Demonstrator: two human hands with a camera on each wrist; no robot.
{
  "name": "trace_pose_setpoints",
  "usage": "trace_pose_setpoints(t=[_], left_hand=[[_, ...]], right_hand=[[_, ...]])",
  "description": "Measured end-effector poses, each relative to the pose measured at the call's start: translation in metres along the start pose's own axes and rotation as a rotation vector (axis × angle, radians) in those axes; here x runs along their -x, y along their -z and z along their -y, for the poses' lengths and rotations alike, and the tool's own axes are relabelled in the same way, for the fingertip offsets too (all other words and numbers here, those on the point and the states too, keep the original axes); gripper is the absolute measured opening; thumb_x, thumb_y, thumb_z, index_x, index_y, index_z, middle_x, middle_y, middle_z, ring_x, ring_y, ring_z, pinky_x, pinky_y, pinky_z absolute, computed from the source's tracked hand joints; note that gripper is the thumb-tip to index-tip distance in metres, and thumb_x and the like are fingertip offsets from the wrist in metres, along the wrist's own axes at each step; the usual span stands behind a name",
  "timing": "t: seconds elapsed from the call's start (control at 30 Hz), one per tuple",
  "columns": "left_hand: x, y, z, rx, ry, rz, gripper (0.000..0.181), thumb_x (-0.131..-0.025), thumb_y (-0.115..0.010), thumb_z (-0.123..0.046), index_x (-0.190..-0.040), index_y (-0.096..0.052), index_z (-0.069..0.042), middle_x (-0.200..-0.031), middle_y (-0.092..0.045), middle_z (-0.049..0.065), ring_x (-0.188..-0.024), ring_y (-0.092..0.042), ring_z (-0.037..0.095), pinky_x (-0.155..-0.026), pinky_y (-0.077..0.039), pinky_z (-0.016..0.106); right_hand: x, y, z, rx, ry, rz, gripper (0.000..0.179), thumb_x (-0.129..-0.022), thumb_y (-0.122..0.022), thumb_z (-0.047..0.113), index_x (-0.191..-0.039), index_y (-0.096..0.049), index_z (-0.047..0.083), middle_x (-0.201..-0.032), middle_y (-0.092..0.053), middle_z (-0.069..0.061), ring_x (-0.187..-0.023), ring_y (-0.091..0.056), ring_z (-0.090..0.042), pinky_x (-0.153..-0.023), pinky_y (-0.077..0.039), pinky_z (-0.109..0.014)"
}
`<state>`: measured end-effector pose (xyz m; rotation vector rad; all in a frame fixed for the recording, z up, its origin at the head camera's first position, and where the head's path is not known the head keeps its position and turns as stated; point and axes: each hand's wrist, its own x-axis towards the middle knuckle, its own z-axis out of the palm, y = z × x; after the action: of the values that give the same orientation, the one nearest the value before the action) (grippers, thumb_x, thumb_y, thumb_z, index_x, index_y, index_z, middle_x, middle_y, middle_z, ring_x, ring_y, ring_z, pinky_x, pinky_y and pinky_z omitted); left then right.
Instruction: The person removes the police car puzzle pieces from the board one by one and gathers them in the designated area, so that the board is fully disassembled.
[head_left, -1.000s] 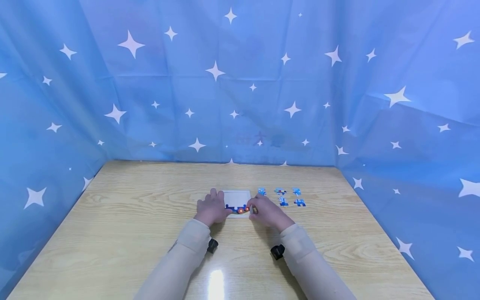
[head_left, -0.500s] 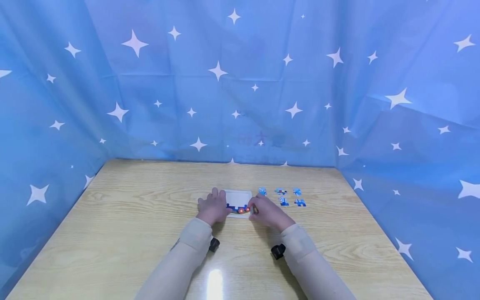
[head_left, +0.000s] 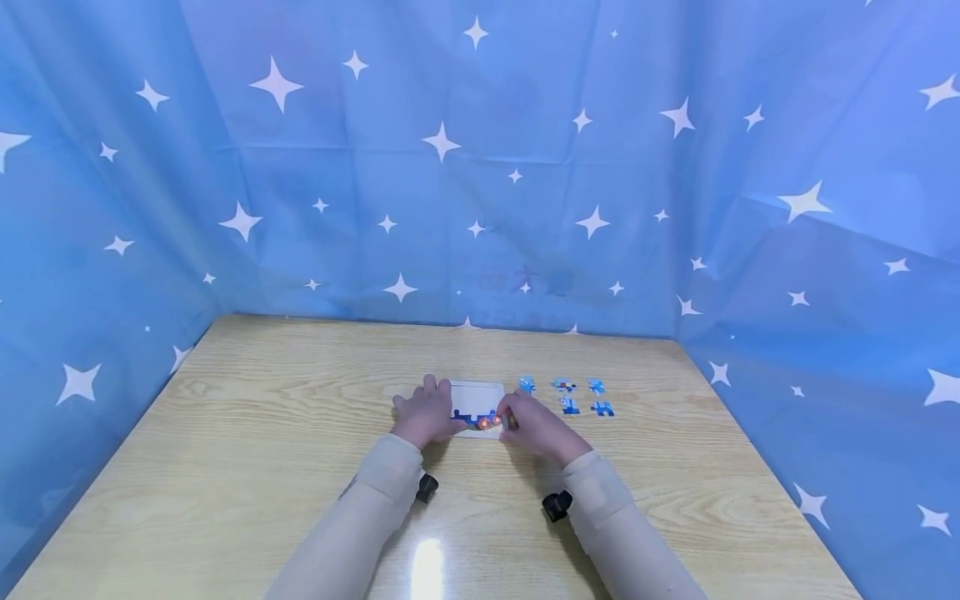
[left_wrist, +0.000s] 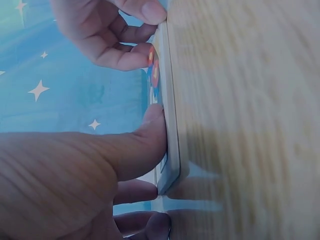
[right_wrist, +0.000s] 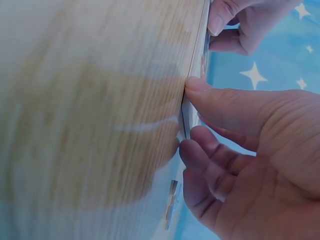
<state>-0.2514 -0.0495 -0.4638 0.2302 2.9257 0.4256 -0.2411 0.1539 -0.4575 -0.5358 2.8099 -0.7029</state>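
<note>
A pale, shallow jigsaw tray [head_left: 477,395] lies on the table between both hands. Along its near side runs a row of fitted dark blue puzzle pieces [head_left: 467,417] with red-orange round shapes; the upper part shows bare backing. My left hand [head_left: 424,413] holds the tray's left end, its thumb [left_wrist: 152,132] over the near rim and other fingers at the end. At the right near corner, my right hand [head_left: 538,425] grips the tray, thumb [right_wrist: 200,86] on the near edge. In the left wrist view its curled index finger touches the red-orange pieces. Part of the right end is hidden beneath this hand.
Several loose blue puzzle pieces [head_left: 570,406] lie on the wooden table [head_left: 315,467], right of the tray. One loose piece [head_left: 527,384] is just beyond my right hand. A blue curtain [head_left: 480,183] with white stars stands behind and at both sides.
The head view shifts slightly. Both hands stay at the tray with nearly the same hold, and the loose pieces keep their places.
</note>
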Motion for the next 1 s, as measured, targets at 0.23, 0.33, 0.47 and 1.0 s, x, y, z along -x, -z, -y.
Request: trace_pose_setpoints(t=[0.23,0.33,0.47,1.0], left_hand=[[0.002,0.001,-0.002,0.01,-0.004,0.014,0.066,-0.089,-0.074,-0.051,-0.129,-0.049,-0.005,-0.109,-0.042,0.013,-0.093,-0.051,0.029,-0.092,-0.037,0.063],[0.003,0.002,-0.002,0.018,-0.005,0.021,0.067,-0.09,-0.074,-0.05,-0.131,-0.048,-0.004,-0.109,-0.041,0.013,-0.094,-0.051,0.029,-0.094,-0.036,0.065],[0.003,0.001,-0.002,0.019,-0.006,0.02,0.069,-0.09,-0.074,-0.05,-0.134,-0.048,-0.004,-0.111,-0.042,0.013,-0.096,-0.051,0.029,-0.095,-0.035,0.065],[-0.004,-0.011,-0.004,0.05,0.038,-0.048,0.062,-0.092,-0.069,-0.053,-0.127,-0.051,-0.005,-0.119,-0.044,0.017,-0.099,-0.053,0.032,-0.091,-0.034,0.065]], right_hand=[[0.0,0.001,-0.001,-0.072,-0.014,0.014,0.025,-0.087,-0.078,-0.001,-0.105,-0.061,0.006,-0.094,-0.054,-0.005,-0.081,-0.051,-0.018,-0.075,-0.048,-0.036],[-0.001,0.001,-0.001,-0.102,-0.026,0.019,0.023,-0.088,-0.077,-0.002,-0.104,-0.061,0.006,-0.091,-0.056,-0.004,-0.08,-0.051,-0.018,-0.075,-0.047,-0.036],[-0.001,-0.001,-0.001,-0.123,-0.033,0.008,0.02,-0.089,-0.075,-0.001,-0.102,-0.061,0.006,-0.089,-0.056,-0.003,-0.08,-0.051,-0.018,-0.073,-0.047,-0.035],[-0.003,-0.005,-0.001,-0.102,-0.034,-0.034,0.013,-0.091,-0.074,-0.001,-0.098,-0.065,0.005,-0.092,-0.055,-0.005,-0.081,-0.05,-0.018,-0.071,-0.045,-0.033]])
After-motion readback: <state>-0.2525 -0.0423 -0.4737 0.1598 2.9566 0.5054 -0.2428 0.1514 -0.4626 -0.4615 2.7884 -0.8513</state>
